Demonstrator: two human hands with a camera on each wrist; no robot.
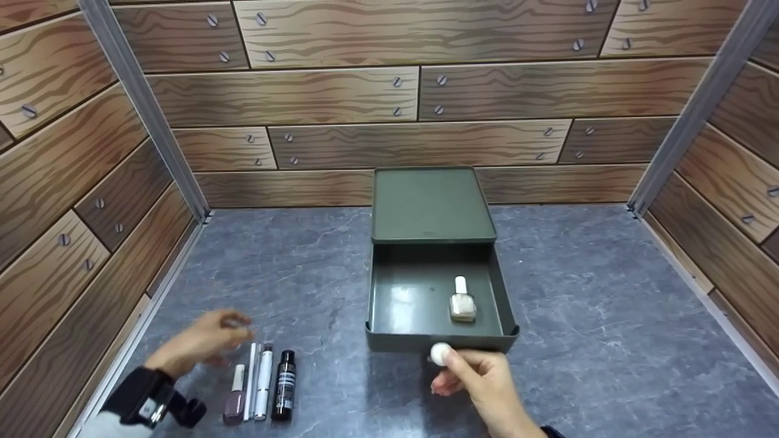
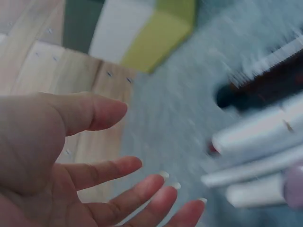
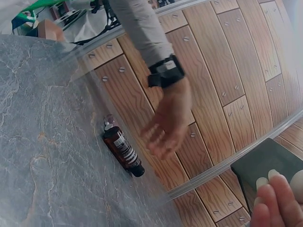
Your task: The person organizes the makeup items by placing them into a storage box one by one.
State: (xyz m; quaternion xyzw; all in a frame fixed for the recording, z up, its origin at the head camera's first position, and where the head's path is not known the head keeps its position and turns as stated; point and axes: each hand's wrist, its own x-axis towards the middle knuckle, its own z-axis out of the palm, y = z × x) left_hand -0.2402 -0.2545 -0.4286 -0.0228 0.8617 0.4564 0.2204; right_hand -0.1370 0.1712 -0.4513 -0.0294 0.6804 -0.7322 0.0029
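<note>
My right hand [image 1: 487,383] pinches the round white knob [image 1: 439,354] on the front of a dark green drawer [image 1: 401,344], thumb on top. The drawer is pulled out of its green box [image 1: 431,204]. Inside stands or lies a clear-glass nail polish bottle [image 1: 462,306] with a white cap. My left hand [image 1: 204,337] hovers, fingers spread and slightly bent, holding nothing. Just right of it lie a mauve nail polish bottle [image 1: 234,406], a thin silver-white stick [image 1: 250,383], a white pen-like tube [image 1: 263,384] and a black labelled bottle [image 1: 284,389].
Wood-patterned walls [image 1: 341,97] close off the back and both sides, with metal corner strips [image 1: 152,103]. The box stands near the back wall on a grey marbled tabletop [image 1: 578,304]. Cables and bags [image 3: 85,21] appear beyond the table's edge in the right wrist view.
</note>
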